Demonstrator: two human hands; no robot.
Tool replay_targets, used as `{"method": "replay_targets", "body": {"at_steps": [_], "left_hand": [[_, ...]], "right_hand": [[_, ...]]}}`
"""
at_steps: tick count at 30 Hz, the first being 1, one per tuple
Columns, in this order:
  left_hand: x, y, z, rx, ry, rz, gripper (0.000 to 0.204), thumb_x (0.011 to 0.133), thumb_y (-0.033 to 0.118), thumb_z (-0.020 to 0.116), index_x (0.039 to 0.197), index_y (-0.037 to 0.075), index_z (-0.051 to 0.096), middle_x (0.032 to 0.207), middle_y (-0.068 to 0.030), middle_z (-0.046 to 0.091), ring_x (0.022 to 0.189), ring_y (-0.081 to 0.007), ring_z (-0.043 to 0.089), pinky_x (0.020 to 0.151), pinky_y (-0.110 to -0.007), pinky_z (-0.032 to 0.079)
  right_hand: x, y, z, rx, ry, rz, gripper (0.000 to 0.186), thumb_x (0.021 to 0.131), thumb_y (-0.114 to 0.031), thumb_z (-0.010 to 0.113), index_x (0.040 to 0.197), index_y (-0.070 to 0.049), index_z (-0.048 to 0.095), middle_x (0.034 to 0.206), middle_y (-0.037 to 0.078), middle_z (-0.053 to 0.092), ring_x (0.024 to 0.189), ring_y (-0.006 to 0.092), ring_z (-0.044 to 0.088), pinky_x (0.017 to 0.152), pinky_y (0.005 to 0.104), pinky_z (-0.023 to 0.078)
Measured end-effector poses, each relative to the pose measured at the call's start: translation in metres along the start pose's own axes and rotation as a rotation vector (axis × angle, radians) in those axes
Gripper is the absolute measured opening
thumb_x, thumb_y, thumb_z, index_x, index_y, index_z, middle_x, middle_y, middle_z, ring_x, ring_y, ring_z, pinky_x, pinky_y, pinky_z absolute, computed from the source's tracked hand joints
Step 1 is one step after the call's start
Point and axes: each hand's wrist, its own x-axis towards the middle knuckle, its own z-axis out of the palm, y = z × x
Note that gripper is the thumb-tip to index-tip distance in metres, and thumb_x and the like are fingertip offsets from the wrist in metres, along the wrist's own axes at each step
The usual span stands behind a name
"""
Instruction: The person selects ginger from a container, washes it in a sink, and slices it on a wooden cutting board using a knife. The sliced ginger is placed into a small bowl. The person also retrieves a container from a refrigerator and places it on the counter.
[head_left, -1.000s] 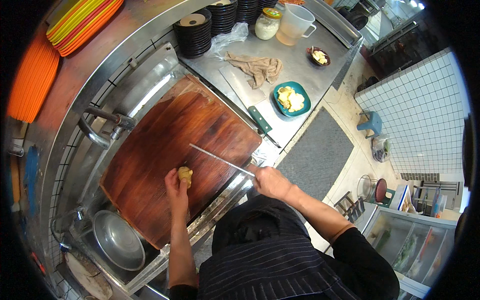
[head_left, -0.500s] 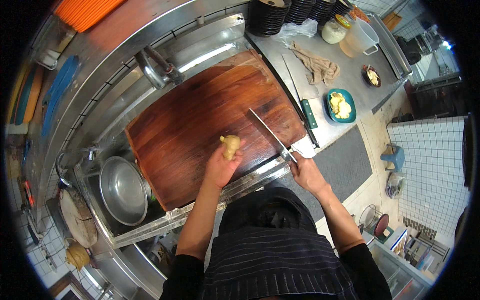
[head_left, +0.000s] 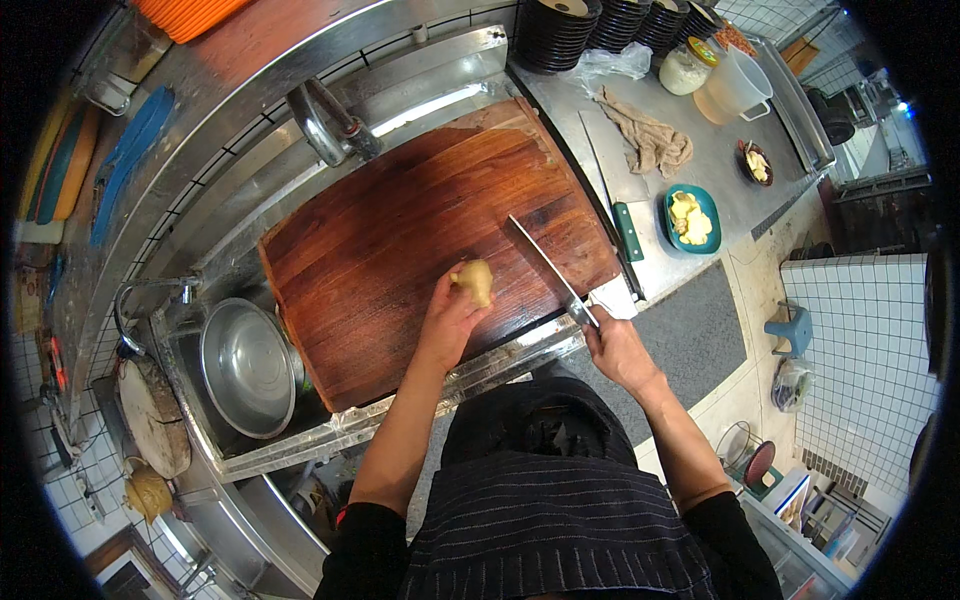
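Observation:
A knobby piece of peeled ginger [head_left: 476,284] is held in the fingers of my left hand [head_left: 447,326], above the large wooden cutting board [head_left: 390,230]. My right hand [head_left: 615,348] grips a wide-bladed kitchen knife [head_left: 543,258] by its handle near the board's front right corner. Its blade reaches out over the wood, apart from the ginger. Something white [head_left: 614,297], perhaps a cloth, lies at that corner beside my right hand. To the right sits a teal bowl [head_left: 714,238] of pale yellow pieces.
A long knife with a green handle [head_left: 628,232] lies right of the board. Behind it are a tan cloth [head_left: 652,140], a lidded jar [head_left: 687,68], a plastic jug [head_left: 735,85] and stacked black bowls [head_left: 556,38]. A metal basin [head_left: 250,368] stands in the sink at left.
My left hand has turned the ginger and shifted slightly right and up, fingers now more over it. My right hand with the knife has stayed almost in place. The whole view has shifted a little.

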Motion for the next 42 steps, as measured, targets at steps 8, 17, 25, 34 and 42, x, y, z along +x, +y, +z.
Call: {"method": "replay_targets", "body": {"at_steps": [8,17,25,34,42], "left_hand": [[0.013,-0.018,-0.018,0.124,0.116,0.156,0.029,0.091,0.01,0.058,0.116,0.009,0.044,0.115,-0.0067,0.052,0.105,-0.0205,0.055,0.091,-0.037,0.046],[0.003,-0.009,-0.02,1.352,0.458,0.624,0.038,0.076,0.012,0.07,0.108,0.006,0.051,0.104,-0.0121,0.052,0.095,-0.0314,0.051,0.09,-0.041,0.04],[0.003,-0.006,-0.031,1.511,0.211,0.956,0.017,0.075,0.005,0.069,0.089,0.004,0.061,0.104,-0.0112,0.054,0.106,-0.0324,0.047,0.09,-0.044,0.04],[0.01,-0.017,-0.05,1.509,0.25,0.976,0.028,0.073,0.006,0.068,0.099,0.003,0.059,0.108,-0.0157,0.054,0.106,-0.0385,0.046,0.091,-0.048,0.039],[0.014,-0.02,-0.057,1.479,0.227,0.904,0.037,0.071,0.004,0.065,0.107,0.001,0.058,0.113,-0.0183,0.053,0.112,-0.0406,0.044,0.095,-0.048,0.038]], "right_hand": [[-0.002,0.0,0.002,-0.002,-0.003,-0.016,0.016,0.086,-0.008,0.055,0.098,0.002,0.052,0.066,0.03,0.057,0.067,0.0476,0.058,0.061,0.053,0.048],[-0.004,0.006,0.006,-0.061,0.004,-0.066,0.021,0.086,-0.011,0.057,0.104,-0.001,0.053,0.071,0.027,0.06,0.069,0.0454,0.06,0.062,0.0522,0.049],[-0.001,-0.012,0.0,-0.124,-0.143,-0.13,0.029,0.087,-0.013,0.054,0.114,-0.006,0.055,0.083,0.024,0.063,0.074,0.0411,0.062,0.067,0.0482,0.052],[0.008,-0.029,-0.006,-0.18,-0.248,-0.247,0.05,0.082,-0.011,0.051,0.132,-0.009,0.047,0.092,0.023,0.064,0.072,0.04,0.064,0.065,0.0479,0.052],[0.008,-0.027,-0.023,-0.225,-0.283,-0.294,0.051,0.081,-0.009,0.057,0.131,-0.008,0.047,0.089,0.021,0.065,0.061,0.0363,0.063,0.057,0.0437,0.054]]}}
